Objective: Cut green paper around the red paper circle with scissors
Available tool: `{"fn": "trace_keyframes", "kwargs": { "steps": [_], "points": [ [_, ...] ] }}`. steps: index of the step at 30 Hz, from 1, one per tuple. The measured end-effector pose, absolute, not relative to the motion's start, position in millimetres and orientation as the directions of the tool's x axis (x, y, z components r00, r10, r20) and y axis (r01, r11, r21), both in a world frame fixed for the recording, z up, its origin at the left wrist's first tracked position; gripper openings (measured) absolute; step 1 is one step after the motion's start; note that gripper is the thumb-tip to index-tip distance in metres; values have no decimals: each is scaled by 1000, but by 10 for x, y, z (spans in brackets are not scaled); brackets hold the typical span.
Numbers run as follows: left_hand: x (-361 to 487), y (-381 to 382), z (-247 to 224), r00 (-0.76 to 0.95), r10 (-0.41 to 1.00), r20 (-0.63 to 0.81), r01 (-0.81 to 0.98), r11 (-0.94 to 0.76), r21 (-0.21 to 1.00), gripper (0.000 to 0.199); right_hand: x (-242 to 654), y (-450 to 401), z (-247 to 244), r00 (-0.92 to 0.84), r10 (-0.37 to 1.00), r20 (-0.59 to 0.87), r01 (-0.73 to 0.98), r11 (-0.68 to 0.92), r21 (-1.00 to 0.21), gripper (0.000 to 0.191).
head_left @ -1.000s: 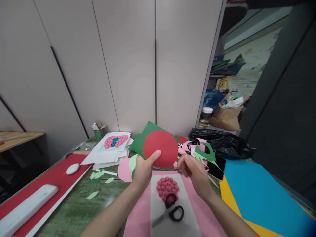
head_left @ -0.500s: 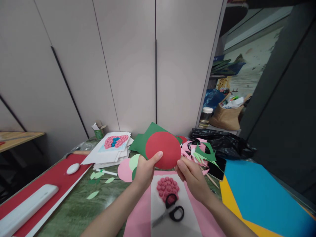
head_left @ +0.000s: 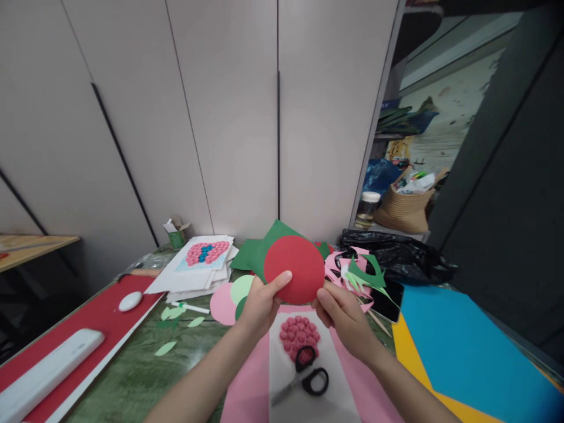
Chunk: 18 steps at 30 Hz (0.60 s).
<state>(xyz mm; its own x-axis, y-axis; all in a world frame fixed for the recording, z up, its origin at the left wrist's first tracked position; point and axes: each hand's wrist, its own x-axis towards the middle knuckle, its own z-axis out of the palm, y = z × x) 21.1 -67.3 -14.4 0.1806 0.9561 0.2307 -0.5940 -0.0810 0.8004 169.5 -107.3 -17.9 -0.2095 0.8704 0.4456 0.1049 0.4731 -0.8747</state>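
Note:
A red paper circle (head_left: 297, 261) is held up in front of me over the table. My left hand (head_left: 264, 299) grips its lower left, thumb across the front. At its lower right edge, my right hand (head_left: 337, 308) pinches with thumb and fingers. Behind the circle is a green paper sheet (head_left: 251, 255); whether my left hand also grips it is hidden. Below lies a white sheet (head_left: 317, 405) bearing a cluster of pink rolled paper balls (head_left: 299, 332), with black-handled scissors (head_left: 315, 380) resting on it. Pink paper (head_left: 247, 385) lies underneath.
Pink (head_left: 221, 304) and light green paper circles (head_left: 240, 288) and paper leaves (head_left: 165, 348) lie left. Paper scraps (head_left: 356, 273), a black plastic bag (head_left: 396, 252) and blue card (head_left: 476, 346) are right. A picture (head_left: 207, 252) tops a paper stack; a white device (head_left: 53, 370) lies on red paper.
The red circle has shifted slightly right and turned a little. My right thumb now presses on its lower right edge; the left hand has moved slightly with it.

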Motion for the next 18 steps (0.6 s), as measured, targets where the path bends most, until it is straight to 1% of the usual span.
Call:
{"fn": "trace_keyframes", "kwargs": {
  "steps": [9,15,18],
  "points": [
    [207,-681,-141,205,946,250,-610,-76,789,44,1711,-1047,-181,-237,876,420,63,445,-893,37],
    [210,-701,-138,156,951,268,-581,-131,804,47,1728,-1050,-163,-201,884,422,123,450,-884,39],
    [218,-713,-133,136,950,282,-561,-161,812,45,1723,-1045,-177,-172,889,424,158,450,-879,39]
  ]
}}
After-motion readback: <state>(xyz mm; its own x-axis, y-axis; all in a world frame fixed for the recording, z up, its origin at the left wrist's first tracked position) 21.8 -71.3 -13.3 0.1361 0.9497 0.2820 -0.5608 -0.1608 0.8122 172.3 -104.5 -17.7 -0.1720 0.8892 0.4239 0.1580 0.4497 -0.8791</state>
